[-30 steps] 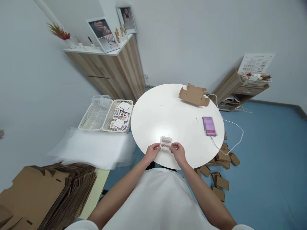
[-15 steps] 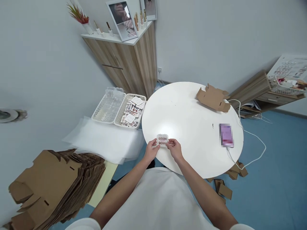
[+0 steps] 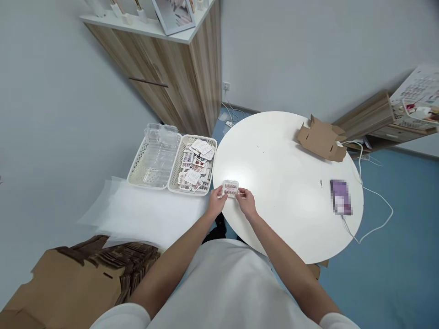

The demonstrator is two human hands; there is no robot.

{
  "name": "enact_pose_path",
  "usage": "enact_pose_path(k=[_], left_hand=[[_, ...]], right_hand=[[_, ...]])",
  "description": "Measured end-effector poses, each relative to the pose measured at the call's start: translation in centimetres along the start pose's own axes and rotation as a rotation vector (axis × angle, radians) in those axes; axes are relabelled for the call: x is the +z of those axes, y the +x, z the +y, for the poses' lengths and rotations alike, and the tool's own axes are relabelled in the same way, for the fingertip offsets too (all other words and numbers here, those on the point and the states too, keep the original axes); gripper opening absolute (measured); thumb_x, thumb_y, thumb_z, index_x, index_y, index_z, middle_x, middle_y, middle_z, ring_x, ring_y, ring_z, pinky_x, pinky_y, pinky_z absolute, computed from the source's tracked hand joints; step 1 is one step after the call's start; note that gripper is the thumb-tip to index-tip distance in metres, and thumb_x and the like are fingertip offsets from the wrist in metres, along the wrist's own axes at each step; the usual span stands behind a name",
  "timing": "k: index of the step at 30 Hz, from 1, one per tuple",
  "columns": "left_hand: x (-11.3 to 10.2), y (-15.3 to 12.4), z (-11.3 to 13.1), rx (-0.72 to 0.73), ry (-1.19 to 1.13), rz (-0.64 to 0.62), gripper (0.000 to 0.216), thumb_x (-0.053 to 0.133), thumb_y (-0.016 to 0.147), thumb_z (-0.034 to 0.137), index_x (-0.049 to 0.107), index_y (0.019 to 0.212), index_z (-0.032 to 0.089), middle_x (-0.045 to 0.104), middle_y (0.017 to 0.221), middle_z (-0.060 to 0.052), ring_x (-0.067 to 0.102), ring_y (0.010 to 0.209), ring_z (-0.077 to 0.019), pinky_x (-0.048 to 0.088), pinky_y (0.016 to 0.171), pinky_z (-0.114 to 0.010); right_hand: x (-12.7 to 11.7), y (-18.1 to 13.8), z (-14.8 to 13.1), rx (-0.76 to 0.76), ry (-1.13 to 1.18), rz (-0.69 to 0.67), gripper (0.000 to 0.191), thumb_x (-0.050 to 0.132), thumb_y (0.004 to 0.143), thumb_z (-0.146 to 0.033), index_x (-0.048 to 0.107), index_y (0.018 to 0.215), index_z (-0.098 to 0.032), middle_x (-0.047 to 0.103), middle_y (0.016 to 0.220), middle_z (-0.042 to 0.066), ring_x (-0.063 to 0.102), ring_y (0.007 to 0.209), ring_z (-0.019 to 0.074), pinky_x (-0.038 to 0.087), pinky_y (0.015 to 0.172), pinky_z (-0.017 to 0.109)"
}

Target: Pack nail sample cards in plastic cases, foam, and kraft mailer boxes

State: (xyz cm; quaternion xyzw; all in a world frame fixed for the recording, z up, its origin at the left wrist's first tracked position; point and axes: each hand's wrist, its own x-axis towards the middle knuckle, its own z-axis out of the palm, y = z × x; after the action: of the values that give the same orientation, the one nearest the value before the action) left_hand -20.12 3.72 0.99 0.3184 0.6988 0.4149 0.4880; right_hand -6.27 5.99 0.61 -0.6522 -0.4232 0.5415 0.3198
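Observation:
Between my two hands is a small clear plastic case (image 3: pixel 230 186) with two rows of reddish press-on nails inside, at the left edge of the round white table (image 3: pixel 260 160). My left hand (image 3: pixel 216 202) grips its left side, thumb at the lower corner. On the right side, my right hand (image 3: pixel 246 202) pinches the case with fingers and thumb. Left of the table stands a white basket (image 3: pixel 170 185) heaped with nail cards (image 3: pixel 194 171). Beside it, another white basket (image 3: pixel 130 171) holds clear plastic cases (image 3: pixel 156 155).
An unfolded cardboard box (image 3: pixel 320 139) and a blurred purple device (image 3: pixel 340 196) with a white cable (image 3: pixel 380 194) are on the table's right. White translucent sheets (image 3: pixel 151 210) lie left, above stacked flat cardboard (image 3: pixel 68 283). A wooden cabinet (image 3: pixel 164 77) stands behind.
My view has shifted, with the cabinet rising and the table sliding right in the picture. Both hands still hold the case in much the same grip.

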Motion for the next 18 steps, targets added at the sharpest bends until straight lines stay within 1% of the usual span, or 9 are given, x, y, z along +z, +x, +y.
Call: enact_pose_path(k=[3,7,9,12,14,18], left_hand=[[0.0,2.0,0.5,0.005,0.000,-0.028,0.045,0.063,0.066,0.020,0.054,0.111,0.018,0.049,0.108,-0.009,0.049,0.096,-0.0191,0.041,0.080,-0.026],[0.5,4.1,0.6,0.026,0.095,-0.092,0.049,0.059,0.070,0.022,0.049,0.117,0.017,0.044,0.113,-0.010,0.047,0.098,-0.0186,0.042,0.080,-0.026],[0.8,4.8,0.5,0.034,0.144,-0.111,0.051,0.056,0.072,0.023,0.045,0.121,0.017,0.041,0.115,-0.010,0.046,0.100,-0.0179,0.042,0.082,-0.027],[1.0,5.5,0.1,0.043,0.198,-0.115,0.053,0.054,0.073,0.025,0.040,0.124,0.017,0.039,0.117,-0.010,0.046,0.102,-0.0175,0.042,0.084,-0.028],[1.0,5.8,0.0,0.053,0.215,-0.111,0.055,0.054,0.073,0.025,0.038,0.125,0.017,0.038,0.117,-0.011,0.046,0.102,-0.0176,0.042,0.085,-0.029],[1.0,6.1,0.1,0.081,0.206,-0.103,0.055,0.053,0.074,0.023,0.037,0.126,0.018,0.037,0.119,-0.011,0.045,0.106,-0.0185,0.040,0.089,-0.032]], right_hand=[[0.7,1.5,-0.3,0.025,-0.020,-0.009,0.044,0.057,0.061,-0.027,0.056,0.104,-0.021,0.057,0.097,0.004,0.054,0.075,0.0148,0.045,0.073,0.029],[1.2,3.0,-1.0,0.022,-0.029,-0.035,0.048,0.053,0.062,-0.024,0.053,0.110,-0.020,0.057,0.099,0.004,0.053,0.072,0.0135,0.045,0.069,0.028],[1.5,3.5,-1.5,-0.014,-0.059,-0.053,0.045,0.051,0.063,-0.023,0.053,0.108,-0.020,0.058,0.097,0.004,0.053,0.071,0.0131,0.045,0.067,0.028],[1.9,3.9,-2.2,-0.088,-0.110,-0.091,0.033,0.047,0.064,-0.022,0.057,0.096,-0.019,0.060,0.089,0.002,0.051,0.068,0.0123,0.045,0.065,0.026],[2.2,4.1,-2.5,-0.117,-0.136,-0.095,0.028,0.045,0.065,-0.022,0.057,0.090,-0.020,0.060,0.086,0.001,0.051,0.068,0.0121,0.044,0.064,0.025],[2.7,4.5,-2.8,-0.124,-0.187,-0.080,0.030,0.043,0.064,-0.020,0.056,0.091,-0.019,0.060,0.086,0.001,0.052,0.071,0.0127,0.044,0.064,0.025]])
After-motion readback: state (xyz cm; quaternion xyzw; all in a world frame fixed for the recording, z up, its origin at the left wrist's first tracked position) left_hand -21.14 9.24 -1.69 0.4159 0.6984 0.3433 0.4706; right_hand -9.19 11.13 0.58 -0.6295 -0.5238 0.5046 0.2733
